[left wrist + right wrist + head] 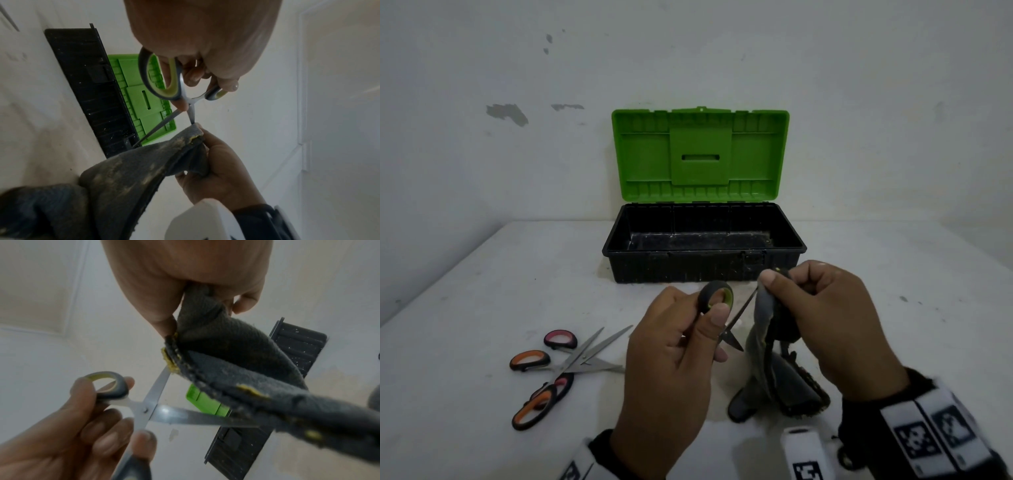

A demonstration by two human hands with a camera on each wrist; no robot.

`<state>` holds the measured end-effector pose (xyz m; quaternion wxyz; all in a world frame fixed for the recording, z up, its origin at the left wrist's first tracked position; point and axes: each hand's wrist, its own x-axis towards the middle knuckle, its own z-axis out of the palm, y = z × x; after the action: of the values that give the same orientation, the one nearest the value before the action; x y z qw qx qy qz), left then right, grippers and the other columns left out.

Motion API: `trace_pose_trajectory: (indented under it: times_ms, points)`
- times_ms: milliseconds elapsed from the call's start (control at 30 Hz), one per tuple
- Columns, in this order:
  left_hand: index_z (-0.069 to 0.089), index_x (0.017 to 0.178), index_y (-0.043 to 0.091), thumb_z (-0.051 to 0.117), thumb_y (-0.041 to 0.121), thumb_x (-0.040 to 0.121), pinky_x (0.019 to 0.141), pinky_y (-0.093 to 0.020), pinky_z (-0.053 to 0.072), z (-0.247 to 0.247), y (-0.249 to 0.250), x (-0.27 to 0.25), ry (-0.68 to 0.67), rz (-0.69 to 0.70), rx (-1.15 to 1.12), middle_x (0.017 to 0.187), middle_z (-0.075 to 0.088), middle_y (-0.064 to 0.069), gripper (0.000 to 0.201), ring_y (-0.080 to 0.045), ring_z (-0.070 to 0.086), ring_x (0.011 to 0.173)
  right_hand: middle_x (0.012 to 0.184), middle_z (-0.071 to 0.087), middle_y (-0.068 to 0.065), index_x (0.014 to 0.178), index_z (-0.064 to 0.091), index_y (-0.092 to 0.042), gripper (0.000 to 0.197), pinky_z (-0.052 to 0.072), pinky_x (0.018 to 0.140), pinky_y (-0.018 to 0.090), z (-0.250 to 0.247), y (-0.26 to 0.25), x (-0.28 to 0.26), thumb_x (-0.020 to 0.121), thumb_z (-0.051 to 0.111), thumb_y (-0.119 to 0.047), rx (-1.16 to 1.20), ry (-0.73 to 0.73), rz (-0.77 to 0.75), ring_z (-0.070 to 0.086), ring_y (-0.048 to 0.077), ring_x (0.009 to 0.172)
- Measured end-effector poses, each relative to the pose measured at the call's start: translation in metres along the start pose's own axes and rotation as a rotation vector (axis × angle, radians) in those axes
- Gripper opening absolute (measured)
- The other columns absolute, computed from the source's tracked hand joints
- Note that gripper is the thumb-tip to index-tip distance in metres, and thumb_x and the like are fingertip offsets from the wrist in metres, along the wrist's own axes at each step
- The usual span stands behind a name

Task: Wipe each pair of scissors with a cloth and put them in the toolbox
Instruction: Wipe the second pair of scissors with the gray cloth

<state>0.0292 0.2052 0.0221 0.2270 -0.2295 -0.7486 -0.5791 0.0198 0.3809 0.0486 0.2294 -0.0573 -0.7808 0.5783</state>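
Note:
My left hand (709, 318) grips the green-and-grey handles of a pair of scissors (717, 296), with the steel blades spread apart in the air in front of the toolbox. My right hand (787, 281) pinches a dirty dark grey cloth (767, 370) round the tip of the upper blade; the rest of the cloth hangs down to the table. The left wrist view shows the scissors (185, 97) and the cloth (133, 170) folded over that blade. The toolbox (705, 255) stands open behind, black tub, green lid (700, 154) upright. I see nothing inside it.
Two more pairs lie crossed on the white table at the left: pink-handled scissors (560, 338) and orange-handled scissors (529, 359). The wall stands close behind the toolbox. The table's left edge runs diagonally at the far left.

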Motion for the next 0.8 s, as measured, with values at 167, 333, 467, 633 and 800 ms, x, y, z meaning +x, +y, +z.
trace_pose_trajectory:
  times_ms: [167,333,467,633,800]
  points:
    - [0.061,0.085,0.041,0.048,0.05,0.094,0.053,-0.034,0.057,0.0,-0.001,0.001,0.008,-0.032,-0.009,0.082,0.053,0.008,0.019,-0.012,0.067,0.061,0.055,0.058,0.014,0.065,0.063,-0.004,0.034,0.046,0.049,0.032,-0.005,0.008,0.019,0.081,0.078,-0.028,0.055,-0.006,0.114,0.051,0.02,0.047]
    - [0.064,0.083,0.041,0.05,0.056,0.09,0.055,-0.034,0.057,0.001,-0.006,0.005,0.028,-0.081,0.052,0.079,0.051,0.01,0.022,-0.014,0.067,0.062,0.044,0.054,-0.002,0.068,0.061,-0.003,0.029,0.036,0.039,0.016,-0.019,0.005,0.023,0.088,0.071,-0.022,0.148,-0.021,0.099,0.043,0.005,0.034]
    - [0.068,0.107,0.04,0.053,0.061,0.081,0.059,-0.013,0.047,0.001,-0.012,0.008,0.026,-0.015,0.178,0.078,0.047,0.011,0.037,-0.008,0.058,0.071,0.05,0.058,0.007,0.077,0.064,0.001,0.024,0.033,0.036,0.016,-0.02,-0.005,0.008,0.089,0.066,-0.019,0.216,-0.183,0.134,0.045,0.009,0.035]
    - [0.066,0.121,0.029,0.066,0.046,0.078,0.071,-0.004,0.038,0.007,-0.014,0.011,-0.075,0.094,0.322,0.087,0.043,0.007,0.047,-0.002,0.048,0.081,0.078,0.069,0.025,0.085,0.067,-0.003,0.03,0.052,0.058,0.033,-0.012,-0.003,-0.003,0.088,0.061,-0.032,0.333,-0.377,0.325,0.064,0.028,0.062]
    - [0.07,0.118,0.012,0.071,0.013,0.084,0.077,-0.003,0.037,0.006,-0.019,0.014,-0.094,0.198,0.423,0.087,0.04,0.007,0.034,-0.002,0.041,0.078,0.083,0.073,0.02,0.08,0.071,-0.013,0.031,0.052,0.08,0.048,-0.006,0.0,-0.006,0.094,0.057,-0.036,0.207,-0.344,0.318,0.067,0.032,0.075]
